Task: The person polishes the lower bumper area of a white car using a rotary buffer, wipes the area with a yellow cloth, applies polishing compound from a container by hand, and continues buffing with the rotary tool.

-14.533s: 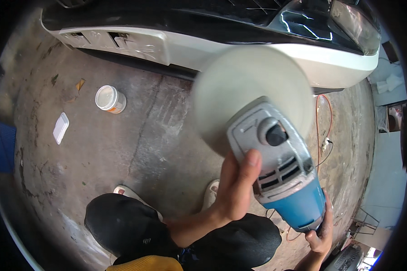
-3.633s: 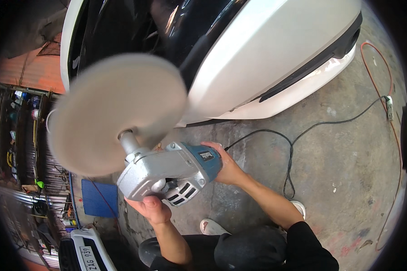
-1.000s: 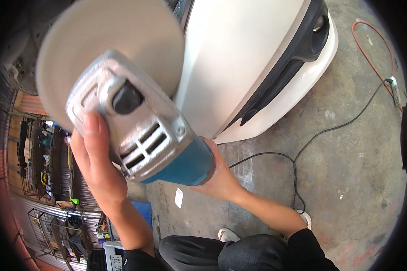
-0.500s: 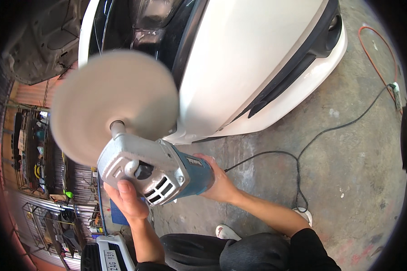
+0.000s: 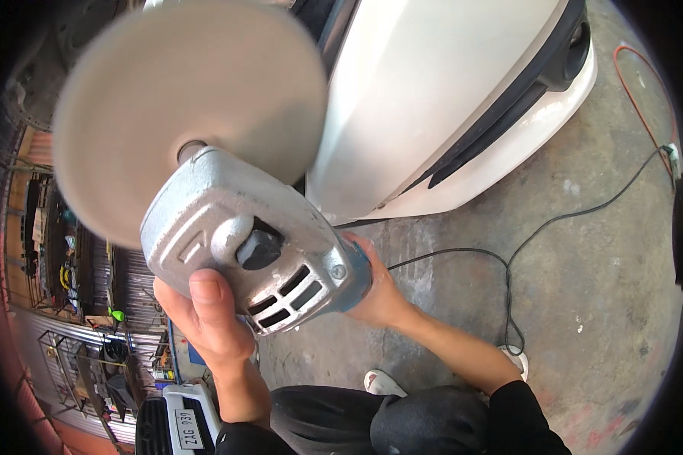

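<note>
A power polisher (image 5: 243, 227) with a silver metal head and a blue body is held up before me in both hands. Its round pale pad (image 5: 182, 91) is blurred by spinning and covers part of the white car behind it. My left hand (image 5: 212, 318) grips the head from the near left, thumb up on the metal; the rest of its fingers are partly hidden. Round the blue motor body my right hand (image 5: 376, 284) is wrapped. Behind and right of the polisher is the white car's bumper (image 5: 417, 91), with a black trim strip (image 5: 493, 129).
A black power cord (image 5: 558, 216) runs from the polisher over the concrete floor (image 5: 448, 341) to an orange cord (image 5: 637, 98) at the right. Cluttered shelves (image 5: 68, 265) line the left wall. Another vehicle's front (image 5: 190, 409) shows at lower left.
The polisher has come nearer and looks larger, its head moved slightly up and left. Both hands keep their hold, and the pad hides more of the car. The pad is blurred in both frames.
</note>
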`<state>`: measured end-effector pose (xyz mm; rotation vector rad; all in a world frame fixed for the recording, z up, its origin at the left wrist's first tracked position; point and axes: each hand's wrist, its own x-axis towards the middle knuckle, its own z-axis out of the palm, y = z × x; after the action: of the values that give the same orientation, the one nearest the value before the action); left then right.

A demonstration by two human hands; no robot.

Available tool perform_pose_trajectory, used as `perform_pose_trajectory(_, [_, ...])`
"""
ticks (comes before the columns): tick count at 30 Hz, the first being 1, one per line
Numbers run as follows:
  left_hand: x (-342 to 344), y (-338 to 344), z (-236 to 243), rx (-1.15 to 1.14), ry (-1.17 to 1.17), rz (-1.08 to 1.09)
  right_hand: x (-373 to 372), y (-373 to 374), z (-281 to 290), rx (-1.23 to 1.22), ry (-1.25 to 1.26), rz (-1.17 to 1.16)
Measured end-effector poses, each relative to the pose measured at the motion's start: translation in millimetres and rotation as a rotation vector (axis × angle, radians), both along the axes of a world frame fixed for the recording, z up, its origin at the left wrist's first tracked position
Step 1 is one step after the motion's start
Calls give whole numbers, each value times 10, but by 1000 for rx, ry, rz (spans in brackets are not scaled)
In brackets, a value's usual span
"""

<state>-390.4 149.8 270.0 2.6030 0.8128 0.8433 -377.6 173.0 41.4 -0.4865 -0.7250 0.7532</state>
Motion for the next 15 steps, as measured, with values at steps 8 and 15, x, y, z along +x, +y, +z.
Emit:
perform_pose_trajectory(8, [-240, 106, -93, 98, -192, 75, 39, 1, -15, 31, -97, 115])
perform_pose_trajectory(15, [-309, 177, -97, 91, -122, 21, 11, 68, 7, 44, 40, 79])
